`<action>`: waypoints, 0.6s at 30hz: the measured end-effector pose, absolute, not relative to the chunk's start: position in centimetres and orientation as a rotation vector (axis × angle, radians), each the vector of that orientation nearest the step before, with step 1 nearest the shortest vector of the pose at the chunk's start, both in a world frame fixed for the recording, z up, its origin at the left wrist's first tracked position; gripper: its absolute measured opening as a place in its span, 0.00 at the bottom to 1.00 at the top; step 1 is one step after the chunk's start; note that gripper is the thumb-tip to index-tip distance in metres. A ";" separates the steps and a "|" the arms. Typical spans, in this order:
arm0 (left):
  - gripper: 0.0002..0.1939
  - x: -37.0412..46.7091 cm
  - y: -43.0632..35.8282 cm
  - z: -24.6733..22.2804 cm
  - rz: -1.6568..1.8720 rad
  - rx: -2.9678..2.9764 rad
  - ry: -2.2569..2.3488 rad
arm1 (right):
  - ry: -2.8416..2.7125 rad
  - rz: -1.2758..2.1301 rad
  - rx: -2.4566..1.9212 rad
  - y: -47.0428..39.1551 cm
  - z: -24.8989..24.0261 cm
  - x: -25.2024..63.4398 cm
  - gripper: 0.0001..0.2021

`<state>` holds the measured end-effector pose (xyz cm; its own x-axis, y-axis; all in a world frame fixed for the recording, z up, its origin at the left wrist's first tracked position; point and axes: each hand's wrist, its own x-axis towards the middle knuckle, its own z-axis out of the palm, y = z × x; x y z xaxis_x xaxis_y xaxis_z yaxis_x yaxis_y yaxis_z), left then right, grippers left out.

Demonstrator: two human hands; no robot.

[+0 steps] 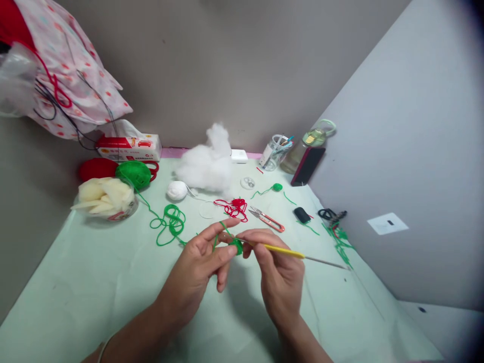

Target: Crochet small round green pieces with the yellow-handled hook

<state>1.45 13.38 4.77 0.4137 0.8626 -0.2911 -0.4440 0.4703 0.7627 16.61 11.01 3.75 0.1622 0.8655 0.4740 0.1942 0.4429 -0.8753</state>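
Between thumb and fingers, my left hand (206, 254) pinches a small green crochet piece (237, 245), and green yarn loops over its raised forefinger. A crochet hook (283, 249) with a yellow handle is gripped in my right hand (278, 272). The hook's tip meets the crochet piece, and its bare metal end points to the right. Loose green yarn (170, 224) trails in coils across the table to the left, leading back to a green yarn ball (134, 174). My fingers hide part of the small piece.
Thread snips (266, 219) and a red yarn tangle (234, 206) lie just beyond my hands. White stuffing (206, 164), a white yarn ball (177, 190) and a tissue box (130, 147) stand behind. A jar (273, 154), a bottle (297, 154) and a phone (308, 166) are back right.
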 end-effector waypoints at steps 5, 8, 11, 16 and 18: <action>0.25 1.6 13.5 4.6 0.848 0.513 0.717 | -1.724 0.191 -1.037 10.4 3.0 16.8 0.21; 0.18 1.2 13.9 4.8 0.829 0.410 0.672 | -1.489 0.378 -1.037 10.8 3.1 17.2 0.15; 0.17 1.0 14.1 4.9 0.880 0.453 0.680 | -1.166 0.736 -1.004 11.3 3.5 17.4 0.10; 0.19 1.4 13.9 4.8 0.912 0.673 0.769 | -1.197 0.856 -1.046 11.5 3.7 17.3 0.08; 0.17 1.4 13.9 4.8 0.921 0.698 0.783 | -1.125 0.900 -1.035 11.5 3.6 17.3 0.09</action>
